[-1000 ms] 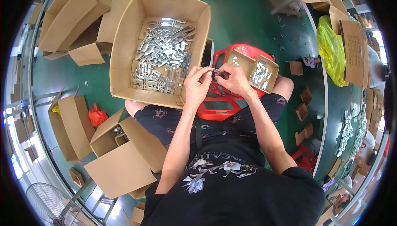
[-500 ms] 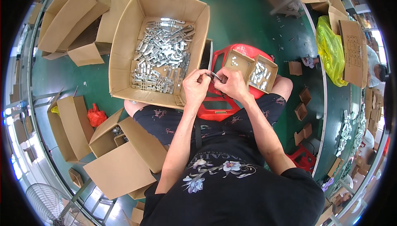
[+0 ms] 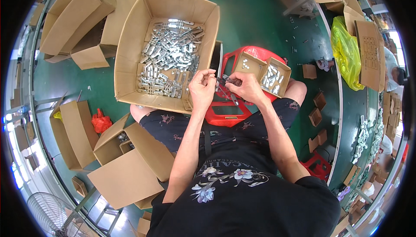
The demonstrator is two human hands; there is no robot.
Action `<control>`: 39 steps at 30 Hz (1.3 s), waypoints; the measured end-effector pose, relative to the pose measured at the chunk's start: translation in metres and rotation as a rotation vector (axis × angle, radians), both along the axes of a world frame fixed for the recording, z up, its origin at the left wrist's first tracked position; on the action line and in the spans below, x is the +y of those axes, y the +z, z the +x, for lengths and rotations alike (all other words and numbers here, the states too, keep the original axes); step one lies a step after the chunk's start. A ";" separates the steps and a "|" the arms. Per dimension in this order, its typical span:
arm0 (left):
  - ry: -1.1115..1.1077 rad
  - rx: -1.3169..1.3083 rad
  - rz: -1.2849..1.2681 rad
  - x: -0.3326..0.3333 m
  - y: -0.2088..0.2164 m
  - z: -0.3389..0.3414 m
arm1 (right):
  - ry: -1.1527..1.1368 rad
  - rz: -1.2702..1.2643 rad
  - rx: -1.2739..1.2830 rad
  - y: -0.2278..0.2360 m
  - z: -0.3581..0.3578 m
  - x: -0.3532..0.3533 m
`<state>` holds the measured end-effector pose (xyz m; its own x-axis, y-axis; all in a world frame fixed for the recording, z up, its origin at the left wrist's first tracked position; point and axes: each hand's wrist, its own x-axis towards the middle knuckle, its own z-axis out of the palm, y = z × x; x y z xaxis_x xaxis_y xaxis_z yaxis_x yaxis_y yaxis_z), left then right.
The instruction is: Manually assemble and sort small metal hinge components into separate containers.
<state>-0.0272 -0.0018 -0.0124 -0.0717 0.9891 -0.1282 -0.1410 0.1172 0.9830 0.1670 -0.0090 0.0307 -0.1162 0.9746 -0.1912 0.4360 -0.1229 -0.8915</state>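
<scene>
My right hand (image 3: 248, 89) pinches several small metal pieces (image 3: 224, 81) by their ends, and they fan out in front of its fingertips, one hanging down. Just left of them is my left hand (image 3: 202, 91), its fingers curled together near the pieces; whether anything small is between its fingertips is hidden. Both hands are over the front of a red plastic stool (image 3: 225, 115). On the stool stand two small cardboard trays: the left tray (image 3: 255, 62) has a few tiny white bits in it, and the right tray (image 3: 286, 70) contains silvery metal parts.
A large open cardboard box (image 3: 125, 63) full of flat metal pieces (image 3: 171, 53) stands to the left of my hands. Other cartons (image 3: 125, 185) crowd the left side. On the right, a long green-topped bench (image 3: 346, 128) bears metal parts and a yellow plastic bag (image 3: 345, 53).
My left hand has drawn back slightly left, away from my right fingertips, opening a gap. The metal pieces in my right hand now show more, spread and hanging.
</scene>
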 end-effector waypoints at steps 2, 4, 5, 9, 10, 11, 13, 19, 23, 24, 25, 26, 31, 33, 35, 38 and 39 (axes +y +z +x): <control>-0.040 0.070 0.083 0.001 0.001 0.000 | 0.078 -0.047 -0.035 -0.002 0.002 0.001; -0.057 0.087 0.116 0.001 0.006 0.004 | 0.104 0.026 -0.056 -0.004 0.002 0.001; -0.072 0.103 0.148 0.001 0.009 0.005 | 0.131 0.100 -0.078 -0.005 0.002 0.002; -0.087 0.076 0.102 0.000 0.003 0.003 | 0.190 0.219 -0.162 -0.003 -0.004 0.004; -0.100 0.078 0.097 0.001 0.001 0.002 | 0.172 0.245 -0.174 -0.002 -0.006 0.003; -0.112 0.081 0.092 0.001 -0.001 0.001 | 0.154 0.271 -0.185 0.000 -0.009 0.004; -0.114 0.055 0.055 0.000 -0.002 0.000 | 0.151 0.286 -0.206 -0.001 -0.011 0.004; -0.064 0.020 -0.019 -0.002 0.005 0.002 | 0.118 0.423 -0.234 -0.001 -0.026 0.000; -0.019 -0.003 -0.015 -0.002 0.006 0.004 | 0.089 0.460 -0.279 -0.002 -0.031 -0.001; -0.019 -0.004 -0.015 -0.002 0.006 0.005 | 0.089 0.460 -0.280 -0.002 -0.031 -0.002; -0.008 0.036 -0.038 -0.002 0.007 0.006 | 0.090 0.466 -0.283 -0.002 -0.030 -0.003; 0.003 0.075 -0.060 -0.002 0.008 0.007 | 0.091 0.472 -0.286 -0.003 -0.030 -0.004; 0.005 0.128 0.000 -0.002 0.001 0.005 | 0.060 0.431 -0.264 -0.002 -0.030 -0.006; -0.001 0.083 0.036 -0.002 0.002 0.004 | 0.044 0.402 -0.246 -0.002 -0.029 -0.004; -0.040 0.052 0.032 -0.003 0.008 0.004 | 0.041 0.456 -0.281 -0.004 -0.028 -0.004; -0.014 0.070 0.004 -0.002 0.012 0.005 | 0.044 0.502 -0.362 -0.006 -0.032 -0.005; -0.016 0.070 0.004 -0.001 0.014 0.005 | 0.043 0.502 -0.362 -0.006 -0.032 -0.005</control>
<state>-0.0219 -0.0033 0.0011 -0.0650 0.9907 -0.1192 -0.0697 0.1147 0.9910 0.1351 -0.0141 0.0248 -0.1706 0.9519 0.2547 0.7169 0.2972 -0.6306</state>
